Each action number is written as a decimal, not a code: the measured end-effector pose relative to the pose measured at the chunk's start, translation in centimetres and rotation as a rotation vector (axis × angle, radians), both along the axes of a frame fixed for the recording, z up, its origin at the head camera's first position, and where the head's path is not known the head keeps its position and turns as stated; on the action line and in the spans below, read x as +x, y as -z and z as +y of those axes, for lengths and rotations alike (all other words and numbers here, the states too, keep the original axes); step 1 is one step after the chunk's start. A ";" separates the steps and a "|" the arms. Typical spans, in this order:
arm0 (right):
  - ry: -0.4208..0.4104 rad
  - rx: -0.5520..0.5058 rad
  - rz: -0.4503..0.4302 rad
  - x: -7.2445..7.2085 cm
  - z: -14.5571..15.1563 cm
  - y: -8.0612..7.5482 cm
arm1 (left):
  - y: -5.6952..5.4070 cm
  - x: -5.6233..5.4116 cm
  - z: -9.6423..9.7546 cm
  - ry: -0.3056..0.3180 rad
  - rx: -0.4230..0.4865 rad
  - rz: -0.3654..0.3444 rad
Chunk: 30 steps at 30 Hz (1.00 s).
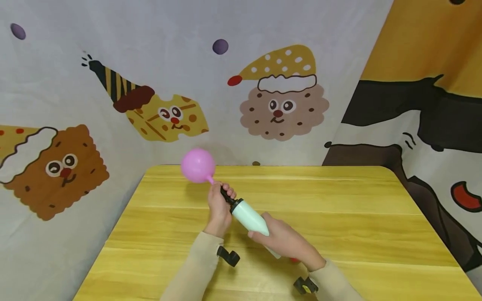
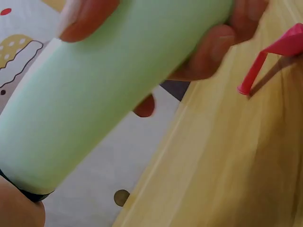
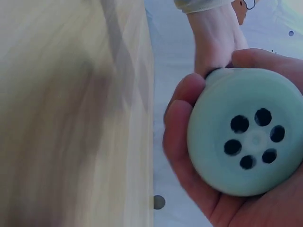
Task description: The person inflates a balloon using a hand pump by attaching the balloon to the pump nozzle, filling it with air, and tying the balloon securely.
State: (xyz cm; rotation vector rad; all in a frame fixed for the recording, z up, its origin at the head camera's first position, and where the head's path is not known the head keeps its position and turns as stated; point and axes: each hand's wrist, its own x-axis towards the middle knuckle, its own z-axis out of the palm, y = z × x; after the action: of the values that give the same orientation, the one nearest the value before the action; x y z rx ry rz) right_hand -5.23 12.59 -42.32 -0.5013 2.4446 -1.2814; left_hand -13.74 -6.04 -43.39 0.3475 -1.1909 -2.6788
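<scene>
The left hand (image 1: 219,205) is wrapped around the black front end (image 1: 227,196) of a mint-green, tube-shaped plastic hand pump (image 1: 250,217), right where the neck of a round, shiny pink rubber balloon (image 1: 198,166) meets it. My guess is that grip does double duty: steadying the pump and keeping the neck from slipping off. The fingers hide the actual join, so I can't tell how hard they pinch the rubber. The balloon sticks out past the far side of the hand, which probably gives it room to swell without bumping anything.

Right hand (image 1: 284,239) has a solid hold on the rear of the pump, palm and fingers curled round it. The right wrist view shows the ring of dark holes in the round end cap (image 3: 256,138) left uncovered, maybe so air gets through.

Whole pump slants across, held above the yellow wood-grain table (image 1: 339,200), a comfy angle for two arms imo. Also a limp, hot-pink rubber balloon (image 2: 288,42) lies on the tabletop, apart from the pump, so nicely out of the way.
</scene>
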 end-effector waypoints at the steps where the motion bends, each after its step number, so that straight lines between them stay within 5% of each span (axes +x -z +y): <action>1: 0.007 -0.004 -0.002 0.1 -0.1 0.0 | -0.1 -0.1 0.0 0.001 0.006 -0.003; 8: 0.066 -0.046 -0.032 1.1 0.5 -0.6 | -1.7 -2.1 -0.6 0.018 0.061 0.044; 15: 0.031 -0.006 -0.015 2.5 2.9 -0.7 | -1.8 -3.6 -2.2 -0.076 0.114 0.065; 23: 0.007 0.019 0.017 2.7 2.8 0.6 | -0.4 -2.7 -1.9 -0.046 0.112 0.067; 30: 0.020 -0.008 0.020 0.9 1.1 0.7 | -0.4 -1.0 0.1 0.039 0.031 0.058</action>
State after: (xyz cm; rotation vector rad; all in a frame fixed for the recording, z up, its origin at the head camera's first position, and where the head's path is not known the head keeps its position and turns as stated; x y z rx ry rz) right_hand -4.35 13.66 -43.01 -0.4946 2.4676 -1.3012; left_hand -14.72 -5.92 -42.99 0.2521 -1.1527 -2.7228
